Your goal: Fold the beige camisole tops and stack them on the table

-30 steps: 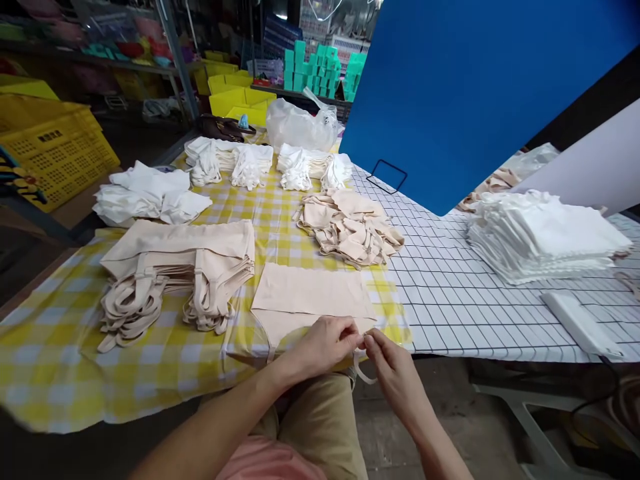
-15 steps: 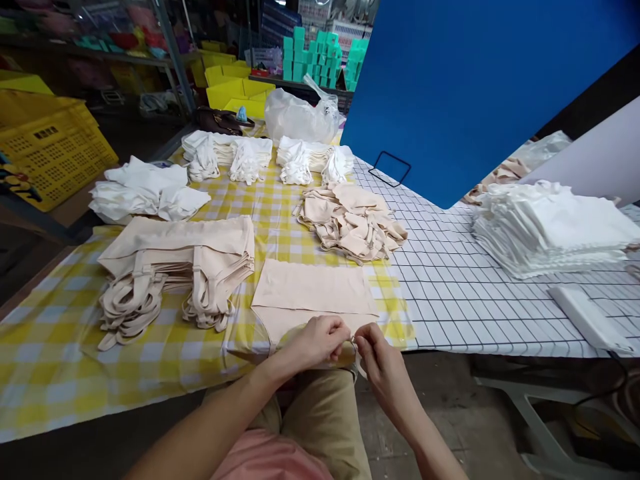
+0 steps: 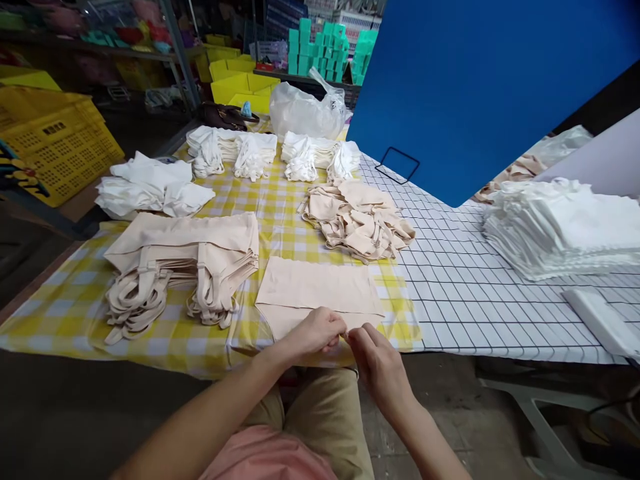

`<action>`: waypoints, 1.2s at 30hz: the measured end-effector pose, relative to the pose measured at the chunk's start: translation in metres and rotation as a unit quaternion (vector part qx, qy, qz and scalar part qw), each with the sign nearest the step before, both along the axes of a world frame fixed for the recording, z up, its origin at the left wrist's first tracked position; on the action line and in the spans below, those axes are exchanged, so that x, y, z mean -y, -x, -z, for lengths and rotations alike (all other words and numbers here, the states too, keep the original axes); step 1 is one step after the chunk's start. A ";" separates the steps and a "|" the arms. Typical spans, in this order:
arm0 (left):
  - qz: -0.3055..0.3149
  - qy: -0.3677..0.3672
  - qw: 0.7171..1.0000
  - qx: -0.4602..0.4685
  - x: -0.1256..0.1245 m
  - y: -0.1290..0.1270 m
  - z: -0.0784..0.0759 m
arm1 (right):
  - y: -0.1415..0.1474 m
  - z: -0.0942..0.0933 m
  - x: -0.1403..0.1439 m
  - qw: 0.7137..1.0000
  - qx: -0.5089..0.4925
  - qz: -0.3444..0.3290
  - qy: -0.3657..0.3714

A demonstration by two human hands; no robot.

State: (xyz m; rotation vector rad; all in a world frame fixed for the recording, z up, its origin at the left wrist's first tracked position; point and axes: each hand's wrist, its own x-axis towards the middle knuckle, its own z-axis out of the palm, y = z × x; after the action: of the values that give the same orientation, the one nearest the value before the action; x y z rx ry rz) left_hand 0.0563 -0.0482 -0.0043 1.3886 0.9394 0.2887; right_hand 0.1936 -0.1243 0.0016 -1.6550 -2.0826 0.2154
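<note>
A beige strappy camisole (image 3: 320, 283) lies flat at the table's front edge, its lower part hidden by my hands. My left hand (image 3: 320, 331) is closed in a pinch over its near edge. Just to the right, my right hand (image 3: 377, 357) pinches too, thumb against fingers, and the fingertips of both hands nearly meet. Between them is a tiny bit of the camisole's strap (image 3: 346, 335), mostly covered by my fingers. Left of this piece sits a neat stack of beige camisoles (image 3: 185, 250) with looped straps hanging toward me.
Behind the camisole is a loose heap of beige garments (image 3: 357, 220). White folded garments (image 3: 230, 147) line the back, with a white pile (image 3: 155, 187) at left and a white stack (image 3: 565, 230) at right. A blue board (image 3: 480, 87) leans over the grid cloth (image 3: 450, 293).
My hands have drawn closer together at the fingertips. The strap loop that hung by my right hand no longer shows. The whole view has shifted slightly.
</note>
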 end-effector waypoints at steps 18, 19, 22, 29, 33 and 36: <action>0.092 -0.507 0.832 -0.205 -0.039 -0.011 0.012 | -0.025 -0.001 -0.067 0.934 -0.278 0.132 0.180; 0.081 -0.484 0.847 -0.204 -0.040 -0.011 0.012 | -0.025 -0.003 -0.068 0.934 -0.275 0.131 0.185; 0.063 -0.431 0.876 -0.206 -0.043 -0.012 0.011 | -0.023 -0.005 -0.070 0.945 -0.242 0.119 0.183; 0.083 -0.414 0.882 -0.209 -0.047 -0.012 0.007 | -0.020 -0.004 -0.083 0.986 -0.124 0.036 0.110; 0.087 -0.420 0.877 -0.217 -0.049 -0.012 0.007 | -0.020 -0.003 -0.088 0.990 -0.103 0.001 0.098; 0.082 -0.413 0.880 -0.220 -0.050 -0.013 0.008 | -0.020 -0.003 -0.089 0.993 -0.082 -0.008 0.090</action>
State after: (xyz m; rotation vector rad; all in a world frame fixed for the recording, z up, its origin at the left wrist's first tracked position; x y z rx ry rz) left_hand 0.0688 0.0019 -0.0122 2.3855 1.1102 0.2577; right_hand 0.2131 -0.0351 0.0042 -1.6608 -2.0014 0.5408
